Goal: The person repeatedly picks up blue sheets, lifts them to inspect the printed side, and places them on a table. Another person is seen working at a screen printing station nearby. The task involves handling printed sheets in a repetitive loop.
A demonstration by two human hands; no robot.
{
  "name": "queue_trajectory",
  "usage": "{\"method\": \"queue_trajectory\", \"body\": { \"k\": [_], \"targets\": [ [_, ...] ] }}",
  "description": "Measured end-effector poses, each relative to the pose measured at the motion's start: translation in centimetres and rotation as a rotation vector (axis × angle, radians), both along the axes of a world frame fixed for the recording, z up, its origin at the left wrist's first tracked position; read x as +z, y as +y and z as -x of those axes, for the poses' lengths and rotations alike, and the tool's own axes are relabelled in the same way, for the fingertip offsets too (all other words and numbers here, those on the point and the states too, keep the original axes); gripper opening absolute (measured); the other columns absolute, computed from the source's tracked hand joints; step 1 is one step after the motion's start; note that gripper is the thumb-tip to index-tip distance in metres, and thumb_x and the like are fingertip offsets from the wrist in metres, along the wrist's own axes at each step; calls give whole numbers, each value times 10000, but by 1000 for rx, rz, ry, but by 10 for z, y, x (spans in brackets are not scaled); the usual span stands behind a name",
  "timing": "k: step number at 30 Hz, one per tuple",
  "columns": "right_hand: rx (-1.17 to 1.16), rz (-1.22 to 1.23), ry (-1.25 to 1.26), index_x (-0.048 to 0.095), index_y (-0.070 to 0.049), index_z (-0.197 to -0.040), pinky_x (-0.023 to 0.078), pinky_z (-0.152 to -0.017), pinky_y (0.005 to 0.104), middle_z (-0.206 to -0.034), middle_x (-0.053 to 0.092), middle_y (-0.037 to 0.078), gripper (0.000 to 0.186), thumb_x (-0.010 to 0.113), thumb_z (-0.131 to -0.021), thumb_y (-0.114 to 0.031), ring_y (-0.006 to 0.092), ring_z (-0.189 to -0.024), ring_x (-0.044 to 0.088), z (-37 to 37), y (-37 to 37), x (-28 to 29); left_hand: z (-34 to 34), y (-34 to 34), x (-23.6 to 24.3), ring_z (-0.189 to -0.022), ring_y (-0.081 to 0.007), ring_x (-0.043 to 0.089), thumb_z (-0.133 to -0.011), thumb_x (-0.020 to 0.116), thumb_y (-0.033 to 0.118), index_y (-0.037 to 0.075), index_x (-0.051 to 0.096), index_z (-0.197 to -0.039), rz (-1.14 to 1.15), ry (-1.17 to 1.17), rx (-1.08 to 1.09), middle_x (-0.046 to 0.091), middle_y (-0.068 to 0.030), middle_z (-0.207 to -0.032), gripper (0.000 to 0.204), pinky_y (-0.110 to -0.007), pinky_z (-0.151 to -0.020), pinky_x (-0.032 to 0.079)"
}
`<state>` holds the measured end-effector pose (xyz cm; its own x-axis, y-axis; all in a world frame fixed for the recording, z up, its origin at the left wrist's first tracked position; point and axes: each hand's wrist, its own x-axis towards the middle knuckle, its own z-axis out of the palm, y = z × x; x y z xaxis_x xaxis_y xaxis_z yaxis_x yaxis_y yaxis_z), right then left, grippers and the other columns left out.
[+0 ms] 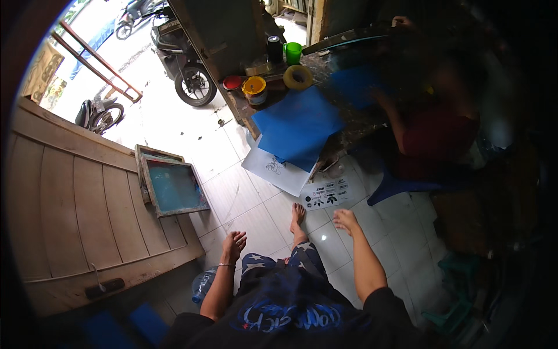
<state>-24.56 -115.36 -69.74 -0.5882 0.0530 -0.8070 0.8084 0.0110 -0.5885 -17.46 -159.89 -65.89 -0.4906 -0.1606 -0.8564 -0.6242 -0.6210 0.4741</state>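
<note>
My left hand (pixel 234 245) hangs in the air over the tiled floor, its fingers loosely bent and apart with nothing in them. My right hand (pixel 345 221) is raised on the other side, also empty, its fingers half curled. Nearest to it lies a white printed sheet (pixel 326 193) on the floor. Ahead, blue sheets (pixel 299 125) lie overlapping at the table's corner, above a white sheet with a line drawing (pixel 273 166). Neither hand touches anything. Two framed screens (pixel 174 183) lean against the wooden door at left.
On the dark worktable stand a yellow paint tub (pixel 254 88), a tape roll (pixel 298 77), a green mug (pixel 293 53) and a black can (pixel 274 49). Another person (pixel 433 136) sits at right by a blue sheet. A water bottle (pixel 203 284) stands near my left arm; a motorbike (pixel 189 70) is outside.
</note>
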Motion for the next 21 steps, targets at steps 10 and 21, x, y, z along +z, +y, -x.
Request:
{"method": "queue_trajectory", "body": {
  "k": [10,21],
  "targets": [
    [-220,-582,253,599,25,-931,493,-727,325,-924,624,150,305,697,-735,-187,221,-844,611,284,-63,-32,74,91,41,-739,-140,598,-907,481,233,8,505,-1091,106,-86,-568,626,-82,-948,291,-257,-628,486],
    [-814,812,17,598,-58,-869,469,-623,260,-847,598,40,59,608,-812,-72,143,-714,563,186,-163,66,237,217,57,-949,-177,539,-901,479,409,8,514,-1116,-427,217,-196,576,-107,-1035,456,-294,-799,456]
  ]
}}
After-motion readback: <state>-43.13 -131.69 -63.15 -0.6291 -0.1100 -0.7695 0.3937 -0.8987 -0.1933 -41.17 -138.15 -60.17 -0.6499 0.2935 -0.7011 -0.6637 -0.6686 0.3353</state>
